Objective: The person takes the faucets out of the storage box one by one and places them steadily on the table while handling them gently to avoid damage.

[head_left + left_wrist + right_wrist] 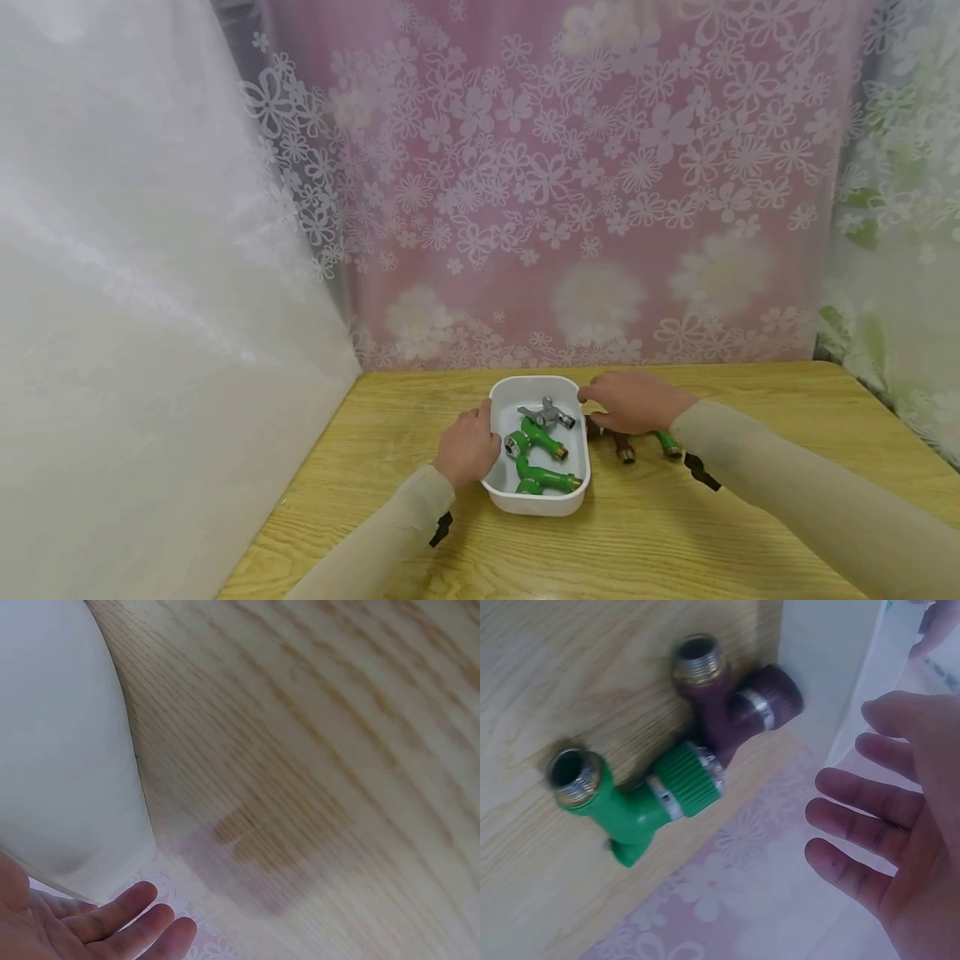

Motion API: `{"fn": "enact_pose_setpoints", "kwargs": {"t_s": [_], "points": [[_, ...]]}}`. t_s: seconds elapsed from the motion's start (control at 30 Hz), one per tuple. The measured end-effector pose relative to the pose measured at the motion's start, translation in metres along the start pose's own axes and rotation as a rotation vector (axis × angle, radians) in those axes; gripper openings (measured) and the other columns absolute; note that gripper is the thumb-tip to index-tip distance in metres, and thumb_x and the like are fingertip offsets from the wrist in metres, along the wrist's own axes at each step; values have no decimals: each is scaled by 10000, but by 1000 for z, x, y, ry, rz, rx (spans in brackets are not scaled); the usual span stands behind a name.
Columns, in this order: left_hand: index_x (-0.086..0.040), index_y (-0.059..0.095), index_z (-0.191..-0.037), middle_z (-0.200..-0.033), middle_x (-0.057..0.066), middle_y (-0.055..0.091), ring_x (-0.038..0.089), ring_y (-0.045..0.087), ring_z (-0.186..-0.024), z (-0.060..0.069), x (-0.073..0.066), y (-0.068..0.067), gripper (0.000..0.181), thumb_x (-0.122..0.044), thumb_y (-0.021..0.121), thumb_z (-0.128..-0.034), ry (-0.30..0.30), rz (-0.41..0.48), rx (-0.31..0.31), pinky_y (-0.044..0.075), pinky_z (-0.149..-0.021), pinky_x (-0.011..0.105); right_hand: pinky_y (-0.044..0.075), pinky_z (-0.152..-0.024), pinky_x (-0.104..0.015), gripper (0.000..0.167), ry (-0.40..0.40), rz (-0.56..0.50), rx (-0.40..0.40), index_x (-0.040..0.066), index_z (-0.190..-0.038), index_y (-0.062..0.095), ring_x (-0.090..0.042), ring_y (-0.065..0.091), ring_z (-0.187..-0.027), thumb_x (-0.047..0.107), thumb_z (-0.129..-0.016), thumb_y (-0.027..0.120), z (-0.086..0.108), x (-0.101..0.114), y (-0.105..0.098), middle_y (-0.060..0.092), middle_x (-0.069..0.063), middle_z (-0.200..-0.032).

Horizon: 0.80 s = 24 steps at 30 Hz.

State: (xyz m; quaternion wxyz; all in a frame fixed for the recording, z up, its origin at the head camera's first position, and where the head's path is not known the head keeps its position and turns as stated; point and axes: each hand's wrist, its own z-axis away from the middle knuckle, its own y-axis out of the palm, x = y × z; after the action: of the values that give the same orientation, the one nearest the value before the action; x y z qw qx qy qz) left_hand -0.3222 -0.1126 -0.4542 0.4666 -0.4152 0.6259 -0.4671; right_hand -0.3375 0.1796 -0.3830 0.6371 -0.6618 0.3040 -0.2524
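A white plastic basin (pixel 536 504) stands on the table with a grey metal tap (pixel 547 412) and two green taps (pixel 543 437) inside. My left hand (pixel 467 447) touches its left rim; in the left wrist view, fingers (pixel 124 911) reach out loosely beyond its wall. On the opposite side my right hand (pixel 633 402) has fingertips at the right rim, the fingers spread apart in the right wrist view. Below that hand, outside the basin, lie a dark brown tap (pixel 724 720) and a green tap (pixel 634 810), partly hidden in the head view.
The wooden table (pixel 360 467) ends at a pink floral curtain (pixel 585 208) behind. A whitish sheet (pixel 150 292) hangs along the left side, and another patterned sheet (pixel 900 275) hangs on the right.
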Motion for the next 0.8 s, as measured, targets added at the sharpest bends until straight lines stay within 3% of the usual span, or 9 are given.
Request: {"fn": "enact_pose_setpoints", "kwargs": {"t_s": [0.13,0.3,0.8], "points": [[-63,336,-1552,-1392,162,581,291,598,-1209,-1,0,0,617,-267,473,-986,-2,-5,1,555,-906,472,569,-777,-417,274,0,-7,36,176,-1212,691,-221,687,-981,255,-950,687,-8,5,-4,718,-75,-1154],[-65,342,-1550,-1392,161,580,290,598,-1206,-2,0,1,621,-269,490,-982,-9,-2,8,557,-902,475,560,-741,-373,276,-14,-25,71,184,-1224,679,-177,678,-938,258,-958,676,-17,13,-9,712,-60,-1154],[-56,340,-1550,-1381,165,586,289,609,-1199,-2,-1,2,613,-250,491,-988,-16,-11,0,563,-901,461,567,-869,-406,315,-15,-70,105,170,-1249,685,-186,680,-1019,278,-953,690,-53,30,-9,709,-40,-1174]]}}
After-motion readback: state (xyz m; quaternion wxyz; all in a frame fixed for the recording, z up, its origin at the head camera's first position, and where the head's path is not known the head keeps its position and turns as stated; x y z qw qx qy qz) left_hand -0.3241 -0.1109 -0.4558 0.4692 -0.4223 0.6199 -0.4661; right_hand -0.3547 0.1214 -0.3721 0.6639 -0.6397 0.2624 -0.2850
